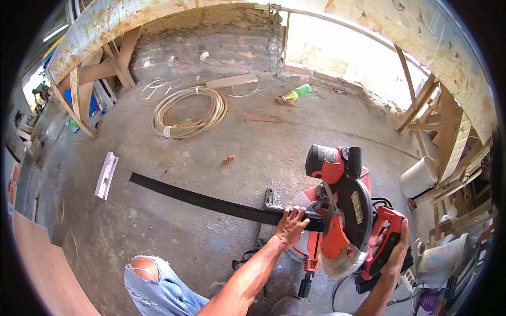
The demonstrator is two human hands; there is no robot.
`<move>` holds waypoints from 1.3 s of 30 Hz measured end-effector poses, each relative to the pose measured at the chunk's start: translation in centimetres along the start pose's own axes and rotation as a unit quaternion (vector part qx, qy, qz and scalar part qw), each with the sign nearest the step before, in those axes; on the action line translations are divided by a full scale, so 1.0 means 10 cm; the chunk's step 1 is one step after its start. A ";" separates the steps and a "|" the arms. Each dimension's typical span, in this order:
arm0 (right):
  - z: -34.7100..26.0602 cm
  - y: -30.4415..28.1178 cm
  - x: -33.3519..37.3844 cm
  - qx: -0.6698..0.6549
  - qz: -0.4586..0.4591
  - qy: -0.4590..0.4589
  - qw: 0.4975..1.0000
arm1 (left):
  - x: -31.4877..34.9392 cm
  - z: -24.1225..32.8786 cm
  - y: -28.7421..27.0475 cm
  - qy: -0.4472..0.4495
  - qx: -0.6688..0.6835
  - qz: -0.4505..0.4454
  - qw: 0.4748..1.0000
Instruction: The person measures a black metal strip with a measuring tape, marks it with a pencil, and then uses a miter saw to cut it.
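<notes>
A red and black miter saw (pixel 348 216) stands on the floor to the right, its blade guard low over the base. Across its base lies a long black strip (pixel 205 201), reaching out to the left above the floor. My left hand (pixel 291 227) holds the strip down close to the blade guard, fingers curled over it at the fence. My right hand (pixel 396 247) is wrapped round the saw's red and black handle (pixel 386 239). The fingers' far side there is hidden by the handle. The end of the strip under the guard cannot be seen.
A white spirit level (pixel 107 176) lies beyond the strip's left end. A coiled hose (pixel 158 117), a board (pixel 232 80) and a green bottle (pixel 301 91) lie toward the brick wall. White buckets (pixel 419 178) and a power strip (pixel 408 279) sit at right. A pale sheet (pixel 42 263) lies lower left.
</notes>
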State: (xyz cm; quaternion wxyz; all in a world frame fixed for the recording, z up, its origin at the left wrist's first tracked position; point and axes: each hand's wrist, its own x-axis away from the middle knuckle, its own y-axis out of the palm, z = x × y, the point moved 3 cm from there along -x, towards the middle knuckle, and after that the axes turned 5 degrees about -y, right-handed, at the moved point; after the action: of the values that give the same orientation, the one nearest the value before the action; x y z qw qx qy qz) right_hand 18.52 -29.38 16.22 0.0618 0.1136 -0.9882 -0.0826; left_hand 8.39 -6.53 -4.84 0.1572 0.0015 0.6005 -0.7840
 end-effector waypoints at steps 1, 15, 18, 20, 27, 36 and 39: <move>-0.01 0.00 0.00 0.018 0.024 -0.009 1.000 | 0.01 -0.01 0.00 -0.001 -0.001 0.003 1.000; 0.03 -0.06 -0.02 0.029 0.046 0.004 0.998 | -0.01 0.01 -0.06 -0.012 0.028 -0.027 0.999; 0.03 -0.06 -0.03 0.025 0.035 0.006 0.999 | -0.01 0.00 -0.03 -0.003 -0.001 -0.019 1.000; 0.01 -0.03 -0.01 0.038 0.031 0.012 0.999 | -0.01 0.01 -0.04 -0.007 0.015 -0.022 1.000; 0.06 -0.09 -0.04 0.043 0.047 0.007 0.998 | -0.01 0.01 -0.07 -0.007 0.014 -0.020 1.000; 0.08 -0.12 -0.05 0.066 0.031 -0.008 0.997 | -0.02 0.01 -0.09 -0.015 0.025 -0.045 0.999; 0.08 -0.10 -0.03 0.059 0.020 -0.020 0.998 | -0.02 0.01 -0.09 -0.017 0.033 -0.042 0.998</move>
State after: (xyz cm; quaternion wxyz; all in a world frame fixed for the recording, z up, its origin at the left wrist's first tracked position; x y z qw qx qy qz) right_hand 18.90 -30.12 15.26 0.0373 0.0956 -0.9944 -0.0247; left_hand 8.36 -6.42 -3.91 0.1346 -0.0318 0.5712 -0.8091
